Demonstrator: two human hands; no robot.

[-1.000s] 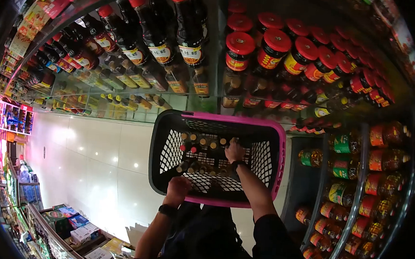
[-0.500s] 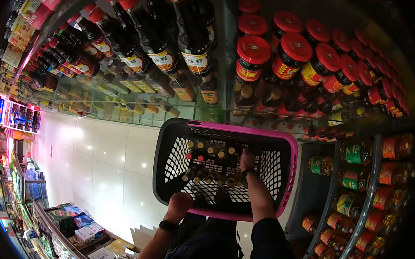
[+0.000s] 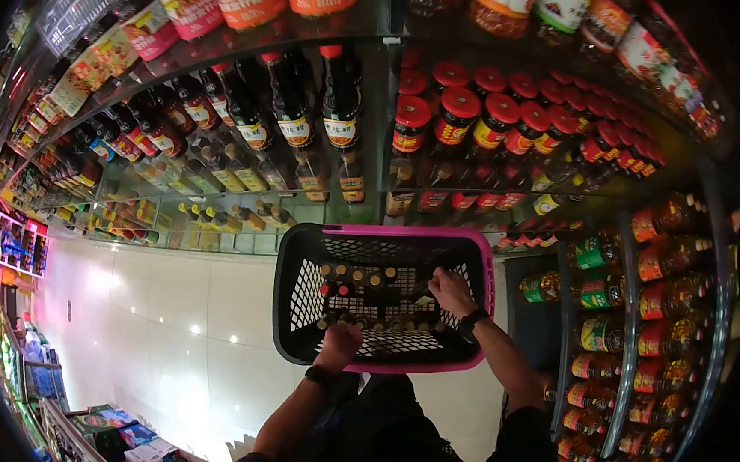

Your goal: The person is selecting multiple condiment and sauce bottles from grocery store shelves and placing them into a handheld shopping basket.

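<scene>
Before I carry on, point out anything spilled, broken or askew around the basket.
Nothing plainly stands out. Bottles in the basket sit in rough rows, the red-lidded jars stand lined up, and the visible floor shows no spill. Beside the right hand, the basket's inside is too dark to judge.

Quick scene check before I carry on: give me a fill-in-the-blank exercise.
The basket has a black and ____ rim.
Of the bottles seen inside it, ____ show red caps.
The jars right of the tall dark sauce bottles have ____ lids.
The right hand is nearer the basket's ____ end.

Missing words: pink; two; red; right
</scene>
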